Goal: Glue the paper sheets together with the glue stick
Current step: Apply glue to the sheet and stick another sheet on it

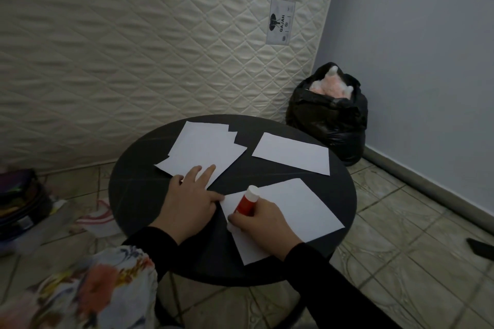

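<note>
Both arms wear long black sleeves [320, 270] reaching the wrists. The hands are bare. A floral garment [93, 288] in white, orange and dark blue shows at lower left.

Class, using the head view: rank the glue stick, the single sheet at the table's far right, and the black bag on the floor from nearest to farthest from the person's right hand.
Measured from the right hand:
1. Glue stick: in its grip, over the near sheet.
2. Single sheet: far right of the table.
3. Black bag: on the floor beyond the table, by the wall.
</note>
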